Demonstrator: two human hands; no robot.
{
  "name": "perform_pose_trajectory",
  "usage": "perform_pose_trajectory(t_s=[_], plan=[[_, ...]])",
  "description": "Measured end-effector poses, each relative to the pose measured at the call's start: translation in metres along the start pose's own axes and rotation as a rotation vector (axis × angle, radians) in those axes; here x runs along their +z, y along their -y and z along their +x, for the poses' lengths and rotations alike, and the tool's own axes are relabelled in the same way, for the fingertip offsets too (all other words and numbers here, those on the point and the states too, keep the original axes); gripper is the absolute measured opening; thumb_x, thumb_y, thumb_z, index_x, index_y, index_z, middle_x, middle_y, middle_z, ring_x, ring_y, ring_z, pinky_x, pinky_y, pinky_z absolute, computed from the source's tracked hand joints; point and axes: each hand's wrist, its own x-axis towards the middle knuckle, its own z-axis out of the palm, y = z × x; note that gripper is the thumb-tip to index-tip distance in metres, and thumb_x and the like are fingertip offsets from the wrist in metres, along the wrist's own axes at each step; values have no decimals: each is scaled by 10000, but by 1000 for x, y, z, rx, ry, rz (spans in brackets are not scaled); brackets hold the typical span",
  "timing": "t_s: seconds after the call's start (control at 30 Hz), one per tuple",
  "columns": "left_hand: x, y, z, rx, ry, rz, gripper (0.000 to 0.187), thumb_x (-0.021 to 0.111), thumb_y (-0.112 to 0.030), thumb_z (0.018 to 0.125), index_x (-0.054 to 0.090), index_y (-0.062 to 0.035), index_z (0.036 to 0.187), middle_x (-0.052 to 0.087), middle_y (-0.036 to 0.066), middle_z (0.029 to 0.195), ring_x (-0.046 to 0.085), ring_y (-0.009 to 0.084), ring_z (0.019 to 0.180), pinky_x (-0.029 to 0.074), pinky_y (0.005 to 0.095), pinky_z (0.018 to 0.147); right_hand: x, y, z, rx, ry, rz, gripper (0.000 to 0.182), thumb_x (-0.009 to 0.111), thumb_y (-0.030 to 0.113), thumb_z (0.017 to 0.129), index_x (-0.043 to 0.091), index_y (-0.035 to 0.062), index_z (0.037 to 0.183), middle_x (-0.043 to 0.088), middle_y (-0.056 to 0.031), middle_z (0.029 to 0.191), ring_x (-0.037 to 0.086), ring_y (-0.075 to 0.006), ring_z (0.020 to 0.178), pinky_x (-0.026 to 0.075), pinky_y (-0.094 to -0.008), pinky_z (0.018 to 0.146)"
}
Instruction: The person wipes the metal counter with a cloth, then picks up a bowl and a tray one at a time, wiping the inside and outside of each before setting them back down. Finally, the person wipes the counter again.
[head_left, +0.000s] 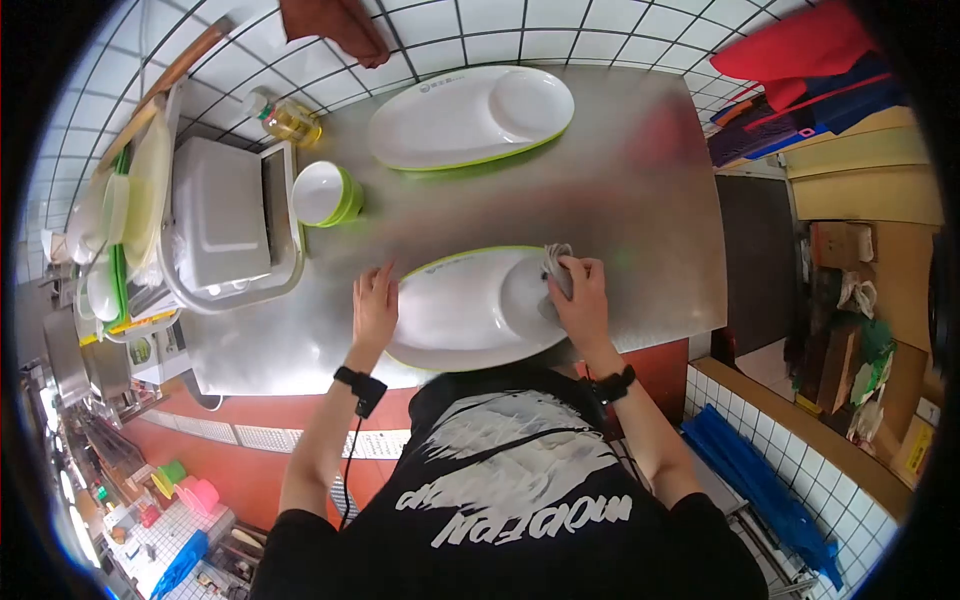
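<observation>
One white, lime-edged oval platter [445, 312] lies close in front of you on a stainless-steel worktop [650, 235]. Take its middle as the clock's centre, with twelve pointing away from you. Your left hand [375, 308] is at nine o'clock, its fingers nearly straight and close together at the rim; you cannot tell from this view whether it pinches the edge. Your right hand [583, 302] is at three o'clock, its fingers curled around a soft-looking grey bundle [556, 262], perhaps a cloth, near the rim at two o'clock. A matching platter [435, 125] lies well apart at twelve o'clock, and stacked green-and-white bowls [320, 193] stand at ten. The step in hand appears to be wiping the near platter's round-welled end. The next move calls for steady support at nine and light, even pressure from the bundle along the rim.
</observation>
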Motion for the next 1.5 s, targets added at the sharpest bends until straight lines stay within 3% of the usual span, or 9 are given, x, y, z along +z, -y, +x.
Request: perform_pose_trajectory(t_s=[0.03, 0.33, 0.6, 0.83, 0.93, 1.03, 1.2, 1.27, 1.5], plan=[[3, 4, -23, -60, -55, -20, 402, 557, -153, 960, 525, -86, 1355, 568, 212, 1132, 526, 395, 1062, 443, 483, 925, 9, 5, -7, -46, -29, -168, 339, 690, 214, 846, 609, 116, 1160, 480, -174, 1273, 510, -396, 1099, 470, -461, 904], [42, 11, -74, -341, -307, -380, 402, 471, -30, 962, 514, -60, 1361, 606, 177, 1156, 521, 369, 1040, 427, 481, 938, 39, 7, -57, -288, 7, -676, 697, 660, 207, 794, 442, 207, 1456, 403, -220, 1437, 497, -435, 1143, 417, -539, 982], [48, 7, -69, -348, -372, -447, 430, 466, 36, 906, 549, -72, 1314, 634, 159, 1136, 545, 360, 1075, 421, 476, 957, 70, 8, -23, -15, 52, -464, 642, 634, 130, 788, 460, 168, 1406, 491, -252, 1268, 540, -463, 1098, 477, -536, 928], [49, 9, -63, -402, -419, -423, 472, 469, 60, 884, 576, -103, 1314, 648, 143, 1113, 545, 348, 1084, 416, 461, 970, 37, 24, -56, -285, 369, -331, 560, 634, 76, 784, 535, 211, 1319, 523, -213, 1221, 557, -420, 1059, 481, -512, 907], [42, 8, -63, -337, -409, -401, 505, 462, 59, 890, 592, -155, 1328, 651, 136, 1129, 558, 346, 1077, 427, 457, 967, 0, 13, -54, -390, 598, -711, 525, 658, 79, 770, 577, 223, 1269, 519, -191, 1215, 546, -376, 1080, 467, -479, 914], [44, 8, -65, -327, -353, -315, 489, 469, 50, 894, 595, -147, 1323, 648, 142, 1148, 574, 344, 1058, 461, 451, 933, -1, -11, -22, -303, 354, -936, 492, 674, 99, 767, 599, 221, 1238, 514, -176, 1216, 530, -354, 1107, 456, -456, 915], [54, 6, -62, -380, -423, -294, 582, 456, 99, 840, 611, -188, 1321, 645, 101, 1011, 601, 258, 898, 501, 377, 832, 46, -5, 4, -379, 112, -523, 507, 665, 125, 771, 557, 156, 1265, 514, -206, 1204, 534, -410, 1083, 473, -499, 894], [55, 3, -60, -404, -455, -309, 583, 457, 103, 843, 615, -192, 1321, 635, 100, 975, 600, 238, 856, 503, 362, 811, 57, 8, -2, -253, 283, -228, 540, 687, 132, 752, 540, 135, 1272, 519, -219, 1190, 541, -426, 1069, 482, -508, 890], [45, -1, -55, -577, -409, -390, 530, 490, 57, 886, 618, -215, 1323, 632, 87, 974, 602, 225, 865, 502, 361, 816, -14, 11, -14, -521, 697, -476, 479, 677, 149, 760, 575, 183, 1227, 534, -196, 1172, 547, -381, 1082, 496, -468, 882]])
